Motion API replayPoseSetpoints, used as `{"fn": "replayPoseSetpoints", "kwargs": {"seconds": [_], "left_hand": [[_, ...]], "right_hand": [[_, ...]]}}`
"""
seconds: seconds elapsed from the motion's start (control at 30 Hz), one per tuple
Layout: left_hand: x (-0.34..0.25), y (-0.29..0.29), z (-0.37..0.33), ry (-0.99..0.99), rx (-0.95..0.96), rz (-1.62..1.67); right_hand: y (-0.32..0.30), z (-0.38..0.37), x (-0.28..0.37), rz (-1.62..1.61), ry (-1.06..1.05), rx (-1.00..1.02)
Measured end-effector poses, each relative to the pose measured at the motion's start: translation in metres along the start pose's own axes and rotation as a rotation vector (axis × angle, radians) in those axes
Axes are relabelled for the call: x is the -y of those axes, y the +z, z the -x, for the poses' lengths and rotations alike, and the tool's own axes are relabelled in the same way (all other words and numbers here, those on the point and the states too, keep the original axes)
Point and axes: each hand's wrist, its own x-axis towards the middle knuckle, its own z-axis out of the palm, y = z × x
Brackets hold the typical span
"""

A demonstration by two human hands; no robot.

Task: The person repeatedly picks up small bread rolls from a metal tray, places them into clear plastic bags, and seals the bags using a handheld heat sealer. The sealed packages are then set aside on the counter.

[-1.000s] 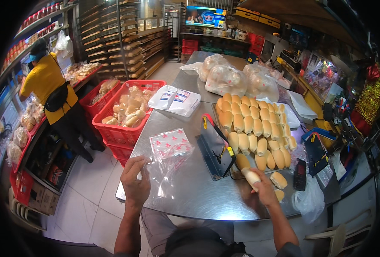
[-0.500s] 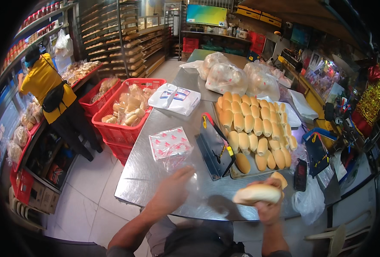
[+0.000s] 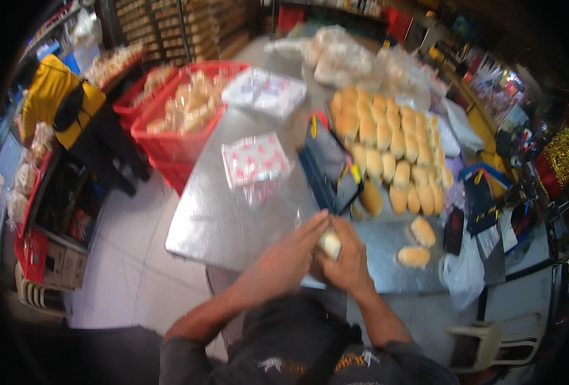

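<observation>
Both hands meet over the table's near edge, smeared by motion. My right hand [image 3: 348,260] is closed around a bread roll [image 3: 329,244], whose pale end shows between the hands. My left hand [image 3: 284,260] presses against it from the other side, fingers together and fingertips touching the right hand; what it grips is hidden. Two golden rolls, a far one [image 3: 422,232] and a near one [image 3: 414,258], lie on the steel table to the right. Beyond them, many rolls [image 3: 393,138] are stacked on a tray. Left of the tray is a dark blue holder [image 3: 329,167] with red and yellow-handled tools.
A pink-and-white plastic packet [image 3: 255,160] and a white package [image 3: 265,91] lie on the steel table [image 3: 201,224]. Red crates [image 3: 188,138] of bread stand left, near a person in yellow [image 3: 63,99]. A phone [image 3: 454,231] and a plastic bag [image 3: 464,276] are at right.
My right hand has moved left and my left hand rightward and up, so they now meet around a roll. Two rolls now show on the table at right. The view has tilted down.
</observation>
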Motion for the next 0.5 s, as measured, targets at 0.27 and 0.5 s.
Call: {"fn": "replayPoseSetpoints", "kwargs": {"seconds": [0.27, 0.5], "left_hand": [[-0.003, 0.03, 0.034, -0.088, -0.184, 0.084], [-0.002, 0.011, 0.014, 0.06, -0.108, -0.111]], "right_hand": [[0.035, 0.027, -0.012, -0.487, 0.301, -0.01], [0.03, 0.02, -0.014, -0.437, 0.303, 0.145]]}}
